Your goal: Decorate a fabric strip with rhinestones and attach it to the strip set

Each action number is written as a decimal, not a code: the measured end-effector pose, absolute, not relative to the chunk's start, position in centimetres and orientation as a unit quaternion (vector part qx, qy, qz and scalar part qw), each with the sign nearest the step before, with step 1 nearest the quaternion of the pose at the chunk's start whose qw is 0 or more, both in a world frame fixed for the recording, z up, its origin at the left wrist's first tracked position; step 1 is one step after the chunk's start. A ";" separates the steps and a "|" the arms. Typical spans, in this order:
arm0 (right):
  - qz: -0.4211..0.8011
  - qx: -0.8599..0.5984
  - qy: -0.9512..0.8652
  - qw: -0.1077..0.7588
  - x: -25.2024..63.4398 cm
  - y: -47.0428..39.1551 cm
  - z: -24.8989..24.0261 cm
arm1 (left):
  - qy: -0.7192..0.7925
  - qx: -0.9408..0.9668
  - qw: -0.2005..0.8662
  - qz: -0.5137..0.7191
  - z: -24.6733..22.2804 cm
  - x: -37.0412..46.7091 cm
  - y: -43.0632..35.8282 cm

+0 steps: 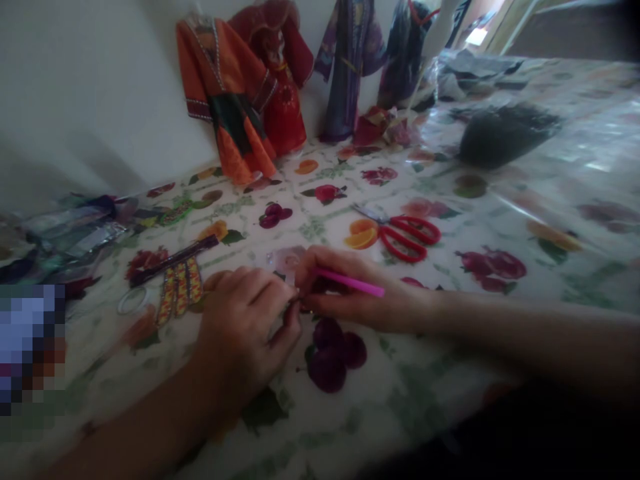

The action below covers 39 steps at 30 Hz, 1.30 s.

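My left hand (pixel 245 320) is closed, its thumb and fingers pinched on something small and dark that I cannot make out. Touching it at the fingertips is my right hand (pixel 355 287), closed round a bright pink stick (pixel 355 283) that slants across its palm. Behind the fingertips a small clear plastic piece (pixel 283 260) lies on the tablecloth. Left of my left hand are patterned yellow and red strips (pixel 180 290), a dark purple strip (pixel 175 259) and a whitish ring (pixel 133 300). Red-handled scissors (pixel 407 237) rest beyond my right hand.
Doll-sized garments stand along the wall: an orange robe (pixel 235 93), a red dress (pixel 285 107) and a purple robe (pixel 347 73). Plastic-wrapped fabric (pixel 75 233) is piled at the left. A dark bundle (pixel 505 133) lies at the back right of the fruit-patterned tablecloth (pixel 320 227).
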State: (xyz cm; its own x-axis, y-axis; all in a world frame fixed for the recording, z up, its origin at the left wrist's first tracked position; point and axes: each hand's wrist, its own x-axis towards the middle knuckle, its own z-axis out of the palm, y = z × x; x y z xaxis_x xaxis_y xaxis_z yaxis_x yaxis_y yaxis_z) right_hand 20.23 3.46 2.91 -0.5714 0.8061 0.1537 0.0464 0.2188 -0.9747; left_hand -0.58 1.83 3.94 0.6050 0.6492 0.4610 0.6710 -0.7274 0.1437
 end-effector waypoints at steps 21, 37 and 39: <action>0.567 -0.299 -0.688 0.340 20.3 3.4 2.9 | -0.356 -0.903 0.035 -0.237 3.8 -0.5 2.0; 0.638 -0.325 -0.608 0.343 20.2 4.1 3.0 | -0.392 -0.874 -0.067 -0.279 4.4 -0.9 1.9; 0.656 -0.323 -0.585 0.350 20.2 4.2 2.8 | -0.390 -0.873 -0.070 -0.283 4.6 -1.0 1.9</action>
State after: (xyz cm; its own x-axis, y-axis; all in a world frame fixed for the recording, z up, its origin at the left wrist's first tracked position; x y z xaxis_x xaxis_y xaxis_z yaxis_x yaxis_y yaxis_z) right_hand 20.23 4.16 2.85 -0.5463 0.8374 -0.0153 -0.0808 -0.0708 -0.9942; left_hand -0.96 1.91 4.61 0.5345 0.7215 0.4401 0.6418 -0.6853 0.3440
